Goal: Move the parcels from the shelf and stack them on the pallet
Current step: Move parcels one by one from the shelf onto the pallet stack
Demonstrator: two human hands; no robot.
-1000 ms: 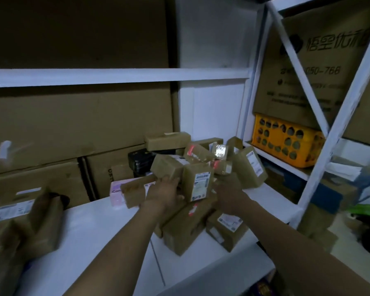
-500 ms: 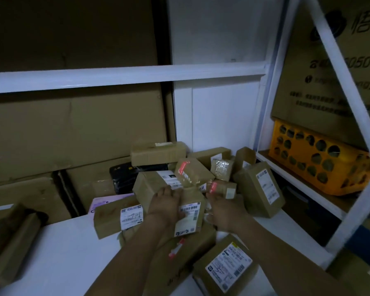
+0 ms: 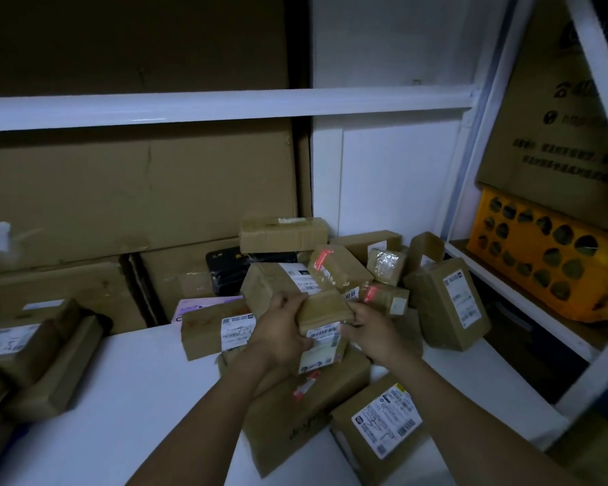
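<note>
Over the pile [image 3: 337, 271] toward the back right corner of the shelf [image 3: 137, 380], the left hand [image 3: 281, 333] and right hand [image 3: 374, 333] each curled round one end of a small taped parcel [image 3: 325, 315]. It looked light and stiff, and its opposite cardboard ends seemed the soundest hold.

small brown parcel [image 3: 325, 322] | labelled front, tilted | above parcel pile [image 3: 348, 275] | on white shelf [image 3: 137, 380]

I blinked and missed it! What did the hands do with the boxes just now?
Both hands closed in on the small labelled box; the left hand and right hand now grip its sides. The other parcels, the white shelf and the orange crate stayed put.
</note>
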